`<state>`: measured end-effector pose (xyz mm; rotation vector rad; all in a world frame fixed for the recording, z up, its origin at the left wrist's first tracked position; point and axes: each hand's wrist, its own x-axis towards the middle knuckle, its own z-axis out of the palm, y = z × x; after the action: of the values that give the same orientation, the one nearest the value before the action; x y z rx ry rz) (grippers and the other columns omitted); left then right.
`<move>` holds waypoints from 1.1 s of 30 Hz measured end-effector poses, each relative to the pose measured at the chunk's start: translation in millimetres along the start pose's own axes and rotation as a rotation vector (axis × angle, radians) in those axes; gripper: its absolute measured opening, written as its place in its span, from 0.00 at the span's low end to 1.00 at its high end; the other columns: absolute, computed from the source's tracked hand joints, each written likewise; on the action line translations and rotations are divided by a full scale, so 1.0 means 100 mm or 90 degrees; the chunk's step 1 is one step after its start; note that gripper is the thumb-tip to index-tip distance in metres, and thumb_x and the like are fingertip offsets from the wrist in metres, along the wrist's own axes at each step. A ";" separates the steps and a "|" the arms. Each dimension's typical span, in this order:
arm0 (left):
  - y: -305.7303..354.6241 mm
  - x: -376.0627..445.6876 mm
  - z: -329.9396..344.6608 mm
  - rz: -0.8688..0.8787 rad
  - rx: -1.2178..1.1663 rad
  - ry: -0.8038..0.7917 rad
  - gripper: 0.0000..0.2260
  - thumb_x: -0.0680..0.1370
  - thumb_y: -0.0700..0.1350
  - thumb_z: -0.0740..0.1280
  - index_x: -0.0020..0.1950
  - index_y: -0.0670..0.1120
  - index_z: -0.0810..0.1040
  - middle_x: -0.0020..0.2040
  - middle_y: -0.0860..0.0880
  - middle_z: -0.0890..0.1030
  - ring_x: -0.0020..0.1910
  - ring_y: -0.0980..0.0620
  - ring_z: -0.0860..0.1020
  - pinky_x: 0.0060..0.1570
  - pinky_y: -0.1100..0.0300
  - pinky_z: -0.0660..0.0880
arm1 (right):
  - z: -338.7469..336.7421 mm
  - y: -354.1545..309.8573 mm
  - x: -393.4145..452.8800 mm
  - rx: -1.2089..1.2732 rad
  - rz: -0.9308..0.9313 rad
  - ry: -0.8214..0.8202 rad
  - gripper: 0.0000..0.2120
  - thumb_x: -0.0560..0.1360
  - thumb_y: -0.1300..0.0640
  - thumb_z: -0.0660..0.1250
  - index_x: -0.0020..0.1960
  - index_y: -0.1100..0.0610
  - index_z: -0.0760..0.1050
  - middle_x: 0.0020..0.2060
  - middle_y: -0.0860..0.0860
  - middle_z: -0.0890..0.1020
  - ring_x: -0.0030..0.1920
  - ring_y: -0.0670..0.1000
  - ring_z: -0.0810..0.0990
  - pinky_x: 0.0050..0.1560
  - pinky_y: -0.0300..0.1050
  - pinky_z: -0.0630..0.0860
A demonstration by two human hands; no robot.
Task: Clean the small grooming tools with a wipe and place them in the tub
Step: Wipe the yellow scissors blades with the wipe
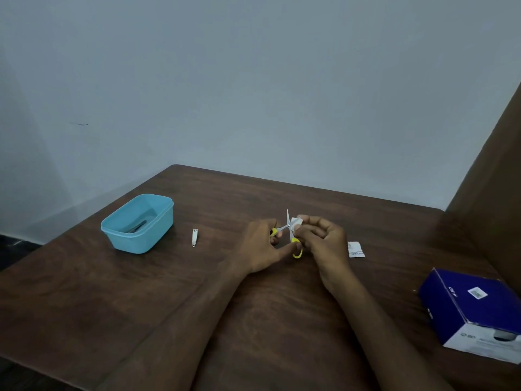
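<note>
The left hand (260, 245) grips the yellow-handled scissors (290, 235) spread open — baring a blade for the wipe (296, 222) pinched in the right hand (321, 238).

We sit at a dark brown wooden table (141, 292) with a rounded far corner, pushed against a plain pale blue-grey wall (253, 80). The light is dim and even — a brown panel (493, 170) rises on our right, a strip of dark floor (17, 246) shows at left.

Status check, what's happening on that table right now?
Left hand holds scissors; right hand wipes blade. Clipper waits beside tub. Nothing in the way.
</note>
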<state>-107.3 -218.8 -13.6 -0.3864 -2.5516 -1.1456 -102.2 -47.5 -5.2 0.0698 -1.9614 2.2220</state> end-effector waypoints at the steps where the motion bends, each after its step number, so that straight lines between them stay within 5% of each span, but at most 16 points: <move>1: 0.00 0.00 0.00 0.000 0.001 -0.004 0.22 0.73 0.57 0.81 0.38 0.49 0.71 0.30 0.56 0.72 0.29 0.61 0.72 0.29 0.66 0.64 | 0.00 0.00 0.00 0.014 0.006 0.004 0.09 0.76 0.67 0.75 0.56 0.60 0.85 0.44 0.56 0.90 0.40 0.50 0.87 0.40 0.41 0.83; 4: 0.02 -0.01 -0.01 0.013 0.015 -0.009 0.22 0.72 0.58 0.81 0.37 0.50 0.70 0.30 0.55 0.73 0.29 0.61 0.73 0.29 0.67 0.63 | 0.01 -0.02 0.03 0.060 0.018 0.041 0.10 0.75 0.65 0.78 0.55 0.60 0.84 0.43 0.54 0.90 0.37 0.48 0.85 0.39 0.41 0.83; 8: 0.00 -0.01 -0.01 0.006 0.007 0.000 0.24 0.71 0.61 0.81 0.35 0.51 0.69 0.29 0.55 0.71 0.27 0.59 0.71 0.29 0.66 0.63 | -0.06 -0.09 0.09 0.226 0.000 0.127 0.09 0.75 0.68 0.77 0.54 0.60 0.84 0.46 0.54 0.89 0.45 0.48 0.86 0.42 0.39 0.82; 12: 0.00 0.00 0.01 -0.011 0.000 0.013 0.25 0.71 0.62 0.81 0.36 0.48 0.70 0.29 0.56 0.70 0.27 0.58 0.70 0.29 0.65 0.65 | -0.07 -0.11 0.02 0.055 -0.108 0.107 0.04 0.76 0.64 0.78 0.47 0.57 0.84 0.43 0.51 0.90 0.45 0.47 0.87 0.46 0.43 0.81; 16: -0.05 0.00 0.02 0.020 0.006 0.001 0.25 0.72 0.64 0.79 0.36 0.47 0.70 0.29 0.54 0.71 0.27 0.57 0.68 0.29 0.62 0.62 | 0.05 -0.04 -0.06 -0.113 -0.107 0.041 0.08 0.73 0.60 0.81 0.42 0.58 0.83 0.36 0.50 0.88 0.35 0.46 0.86 0.34 0.43 0.81; 20: -0.01 -0.02 0.00 0.027 0.013 0.001 0.26 0.70 0.63 0.80 0.35 0.47 0.71 0.28 0.54 0.71 0.27 0.56 0.68 0.28 0.62 0.62 | 0.04 0.00 0.04 -0.029 -0.025 0.121 0.14 0.73 0.57 0.82 0.37 0.55 0.78 0.34 0.48 0.86 0.34 0.50 0.82 0.39 0.49 0.80; 24: -0.01 -0.01 -0.01 0.014 0.009 0.004 0.27 0.70 0.63 0.81 0.35 0.46 0.71 0.27 0.54 0.70 0.26 0.56 0.67 0.29 0.64 0.63 | -0.10 -0.06 0.10 -0.045 -0.114 0.228 0.12 0.72 0.55 0.82 0.38 0.49 0.80 0.36 0.47 0.86 0.39 0.47 0.82 0.46 0.52 0.80; 28: 0.00 0.00 -0.01 0.021 0.028 -0.014 0.27 0.69 0.65 0.80 0.35 0.45 0.73 0.28 0.52 0.72 0.26 0.55 0.67 0.28 0.61 0.62 | -0.09 -0.14 0.02 -0.065 -0.207 0.064 0.08 0.73 0.60 0.81 0.48 0.51 0.84 0.40 0.49 0.87 0.42 0.48 0.84 0.46 0.45 0.80; 33: 0.03 -0.02 -0.03 0.058 0.029 -0.066 0.18 0.71 0.65 0.76 0.48 0.52 0.83 0.35 0.50 0.82 0.32 0.54 0.78 0.33 0.48 0.76 | -0.03 -0.05 0.03 -0.302 -0.293 0.002 0.07 0.72 0.55 0.82 0.41 0.46 0.85 0.44 0.44 0.86 0.45 0.46 0.83 0.49 0.47 0.78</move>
<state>-104.1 -218.7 -10.3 -0.5587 -2.6138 -1.0582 -103.9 -43.3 -0.4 0.4051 -2.1458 1.4449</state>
